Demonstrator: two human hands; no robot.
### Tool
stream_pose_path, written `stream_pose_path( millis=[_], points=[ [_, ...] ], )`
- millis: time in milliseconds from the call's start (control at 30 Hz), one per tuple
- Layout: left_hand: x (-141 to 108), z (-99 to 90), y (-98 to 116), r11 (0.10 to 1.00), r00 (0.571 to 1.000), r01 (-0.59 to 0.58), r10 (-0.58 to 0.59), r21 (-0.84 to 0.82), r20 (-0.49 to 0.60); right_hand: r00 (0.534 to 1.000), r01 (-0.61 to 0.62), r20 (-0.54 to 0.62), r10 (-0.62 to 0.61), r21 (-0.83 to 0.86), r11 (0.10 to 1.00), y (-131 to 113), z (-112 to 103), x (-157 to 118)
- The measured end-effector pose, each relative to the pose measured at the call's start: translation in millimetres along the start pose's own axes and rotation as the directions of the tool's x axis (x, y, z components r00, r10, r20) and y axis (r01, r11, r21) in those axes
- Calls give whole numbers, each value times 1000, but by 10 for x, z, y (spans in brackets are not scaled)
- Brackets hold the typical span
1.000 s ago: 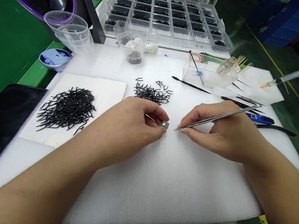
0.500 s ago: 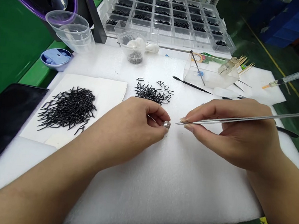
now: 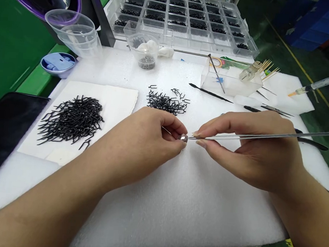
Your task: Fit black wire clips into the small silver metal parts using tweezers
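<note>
Head view, looking forward and down at both hands over a white foam sheet. The left hand is closed in a pinch, with thumb and fingertips gripping a small metal part just above the foam; the part is held out at the front of the hand, apparently to leave one face exposed. The right hand grasps long steel tweezers in a pen-like grip between thumb and fingers, a hold that seems suited to fine control. The tweezer tips reach leftward and meet the metal part, so the part lies between the hands, and the two hands are braced close together, probably for steadiness. Beyond the hands, within easy reach, lies a small pile of black wire pieces. Left of the left hand, a larger pile of black wire pieces rests on a paper sheet. Farther beyond the hands stand a clear compartment tray holding dark pieces in its cells and a clear cup with fine metal bits. Beyond the right hand are a clear acrylic box and a syringe. Past the left hand, stacked plastic cups stand near the green worktop.
</note>
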State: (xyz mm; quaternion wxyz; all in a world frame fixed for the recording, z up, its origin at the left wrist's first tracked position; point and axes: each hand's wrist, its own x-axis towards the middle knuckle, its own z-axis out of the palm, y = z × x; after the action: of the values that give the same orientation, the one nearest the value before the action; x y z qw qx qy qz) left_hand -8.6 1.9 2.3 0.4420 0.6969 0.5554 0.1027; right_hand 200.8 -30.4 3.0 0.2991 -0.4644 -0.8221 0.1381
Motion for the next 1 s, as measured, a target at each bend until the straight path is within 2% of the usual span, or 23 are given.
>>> stream_pose_path(
  millis=[300,467,600,767,900,1000],
  points=[
    [2,-11,-19,1000,1000,10,-10,8,4,1000,15,6,-15,9,1000,-5,14,11],
    [1,-13,-2,999,1000,26,-26,-26,10,994,94,67,-91,-44,995,-54,-5,13],
    [3,-39,50,994,995,85,-81,-72,58,990,115,94,-110,-49,992,-87,-5,-2],
    [30,-67,43,986,989,107,-93,-130,112,985,149,100,-142,-71,986,-88,-1,-30],
    [54,-55,-2,989,993,60,-46,-133,105,987,122,118,-113,-72,990,-84,-14,-48],
    [62,-51,-18,988,994,76,-65,-133,85,992,77,102,-75,-15,997,-58,-38,-41]
  ],
)
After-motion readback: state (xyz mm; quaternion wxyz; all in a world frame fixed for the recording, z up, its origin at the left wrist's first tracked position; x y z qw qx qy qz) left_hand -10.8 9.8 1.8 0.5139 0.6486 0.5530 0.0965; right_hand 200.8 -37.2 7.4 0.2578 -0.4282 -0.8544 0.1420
